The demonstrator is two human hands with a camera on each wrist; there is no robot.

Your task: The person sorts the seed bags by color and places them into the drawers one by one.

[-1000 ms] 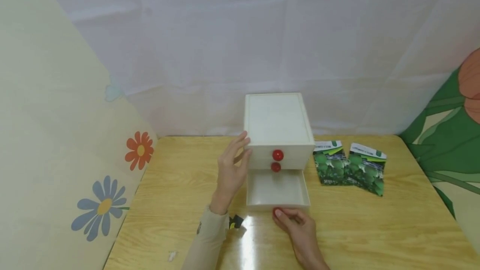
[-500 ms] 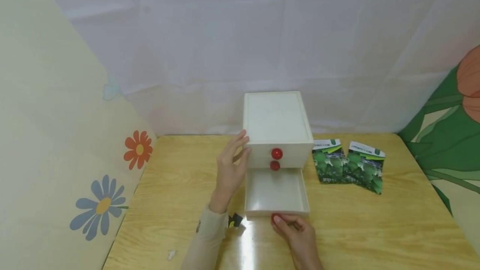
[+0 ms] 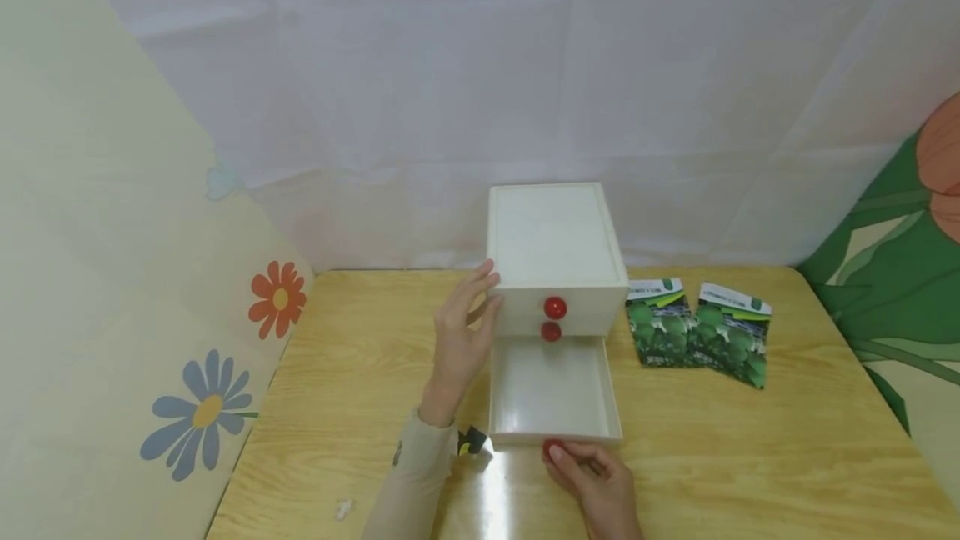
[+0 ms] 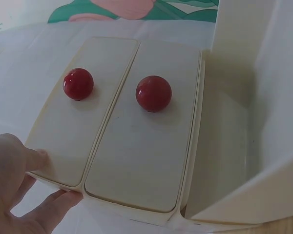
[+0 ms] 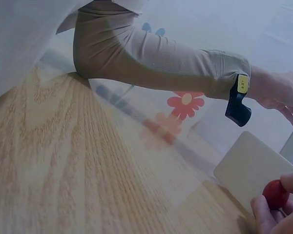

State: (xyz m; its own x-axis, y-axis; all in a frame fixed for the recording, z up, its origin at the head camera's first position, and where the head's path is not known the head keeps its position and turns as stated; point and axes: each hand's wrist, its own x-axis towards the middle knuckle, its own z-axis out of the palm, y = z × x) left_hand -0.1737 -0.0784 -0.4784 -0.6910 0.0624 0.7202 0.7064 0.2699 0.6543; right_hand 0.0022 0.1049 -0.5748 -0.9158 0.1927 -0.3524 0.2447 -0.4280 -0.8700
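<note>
A white drawer cabinet [image 3: 557, 236] stands on the wooden table, with its bottom drawer [image 3: 553, 394] pulled out; nothing lies inside it. Two upper drawers are closed, each bearing a round red knob, the top knob [image 4: 78, 84] and the middle knob [image 4: 154, 93]. My left hand [image 3: 463, 340] holds the cabinet's left front corner, thumb on the top drawer's front and fingers along the side. At the drawer's front my right hand [image 3: 600, 486] pinches its red knob [image 5: 276, 194] between thumb and fingers.
Two green-printed packets [image 3: 731, 336] lie side by side, slightly overlapping, to the cabinet's right. A small white scrap [image 3: 343, 510] lies at the table's front left. Behind the table [image 3: 360, 357] hangs a white cloth [image 3: 420, 107].
The bottom drawer has slid further out toward me, with my right hand moving back on its knob. My left hand keeps its place on the cabinet corner.
</note>
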